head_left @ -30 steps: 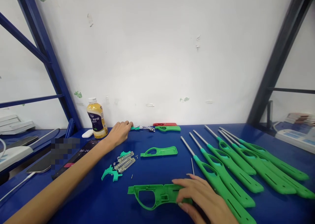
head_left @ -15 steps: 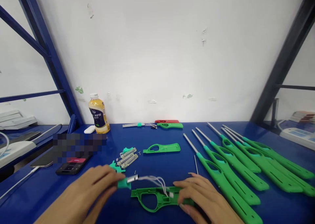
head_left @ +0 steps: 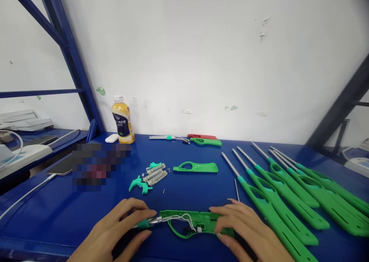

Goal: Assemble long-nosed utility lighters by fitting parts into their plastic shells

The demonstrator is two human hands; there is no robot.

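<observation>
Between my two hands lies a green lighter handle half (head_left: 206, 217), its hollow side up, with a finger loop at its left. My left hand (head_left: 121, 227) pinches the teal collar of a metal lighter tube (head_left: 155, 220) at the handle's left end. White wires (head_left: 184, 217) run from the tube into the handle, ending at a small white-and-black part (head_left: 198, 229) inside it. My right hand (head_left: 245, 227) grips the handle's right end between thumb and fingers. The tube's far end is hidden by my left hand.
Teal triggers (head_left: 141, 185), clear fuel tanks (head_left: 155, 176) and small screws lie ahead. Another green handle half (head_left: 198, 168) lies behind them. Several assembled green lighters (head_left: 276, 200) fill the right side. A drink bottle (head_left: 123, 120) and a phone (head_left: 60, 166) are at left.
My left hand has brought the tube right and down, so its end meets the handle's left end. The wires now lie lower along the handle. The view has shifted slightly.
</observation>
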